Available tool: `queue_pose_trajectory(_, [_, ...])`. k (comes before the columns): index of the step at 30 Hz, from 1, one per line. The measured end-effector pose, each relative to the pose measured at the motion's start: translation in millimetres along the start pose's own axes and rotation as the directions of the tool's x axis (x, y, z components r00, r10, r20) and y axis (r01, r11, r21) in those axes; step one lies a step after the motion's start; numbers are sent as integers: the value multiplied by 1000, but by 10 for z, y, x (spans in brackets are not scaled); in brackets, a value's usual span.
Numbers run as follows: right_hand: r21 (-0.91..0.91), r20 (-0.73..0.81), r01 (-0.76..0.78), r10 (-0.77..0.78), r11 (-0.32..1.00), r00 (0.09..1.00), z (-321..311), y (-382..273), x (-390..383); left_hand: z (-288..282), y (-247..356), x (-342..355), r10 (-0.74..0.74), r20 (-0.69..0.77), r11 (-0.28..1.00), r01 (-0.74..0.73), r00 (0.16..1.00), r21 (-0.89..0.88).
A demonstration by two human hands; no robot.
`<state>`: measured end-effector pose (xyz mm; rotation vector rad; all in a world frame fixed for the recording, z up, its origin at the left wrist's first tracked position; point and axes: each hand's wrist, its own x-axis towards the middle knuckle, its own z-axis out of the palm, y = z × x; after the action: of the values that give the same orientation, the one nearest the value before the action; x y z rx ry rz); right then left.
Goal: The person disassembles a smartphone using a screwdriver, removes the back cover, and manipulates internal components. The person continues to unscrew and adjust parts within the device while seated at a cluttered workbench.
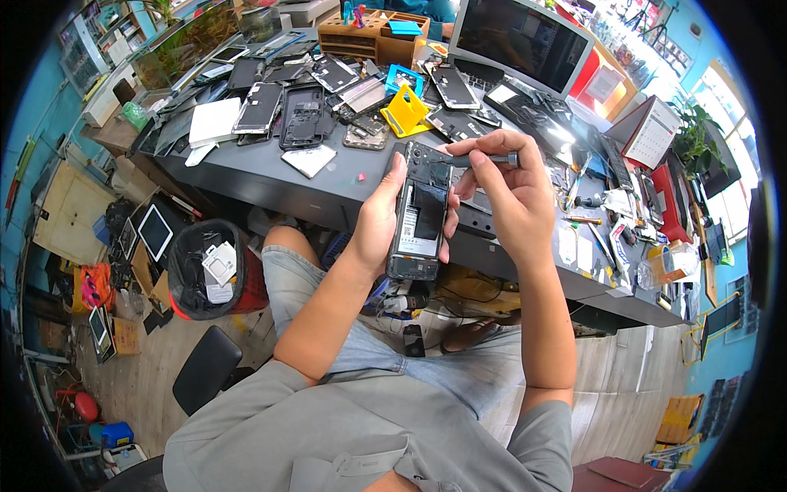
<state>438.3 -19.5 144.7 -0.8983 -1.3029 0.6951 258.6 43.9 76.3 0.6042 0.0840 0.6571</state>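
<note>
My left hand (379, 217) is closed round the edges of a smartphone (422, 238) with its back cover off, held tilted above my lap at the desk's front edge. Its camera corner points away from me, and a pale battery label shows in the lower half. A dark, slim screwdriver (498, 160) is pinched in the raised fingers of my right hand (520, 205). It lies nearly level, its shaft reaching left to the phone's upper part. Whether the tip touches a screw is too small to tell.
Opened phones and phone parts (305, 115) cover the desk (270, 184), around a yellow phone stand (406, 112). Behind stand a wooden organizer (361, 37) and a monitor (525, 45). Small tools (611, 238) lie at right. A red bin (250, 287) is below left.
</note>
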Motion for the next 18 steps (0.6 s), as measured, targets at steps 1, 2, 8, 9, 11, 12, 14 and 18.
queue_pose_trajectory(1, [-13,4,2,-2,1000,1000,-3,6,1,-4,-5,1,0,-10,1000,0,1000,4])
queue_pose_trajectory(2, [-25,8,5,-5,1000,1000,-6,10,5,-3,-7,-1,0,-20,1000,0,1000,8])
queue_pose_trajectory(8, [-263,-11,38,-42,964,999,-11,-63,21,-14,12,3,-24,31,999,22,999,50])
queue_pose_trajectory(9, [-383,-11,51,-60,923,998,-2,-96,25,79,18,-2,4,-6,999,-4,1000,37])
queue_pose_trajectory(11, [-624,-18,-54,55,779,998,19,-252,45,111,12,-3,38,-36,998,-36,999,50])
queue_pose_trajectory(12, [-654,3,-23,33,756,999,20,-289,55,97,6,3,42,-27,996,-40,999,77])
queue_pose_trajectory(14, [-626,77,118,-90,770,993,13,-326,82,93,0,10,51,-25,992,-48,998,116])
queue_pose_trajectory(18, [-723,195,134,15,678,981,-74,-536,147,124,6,17,58,-39,987,-52,998,152])
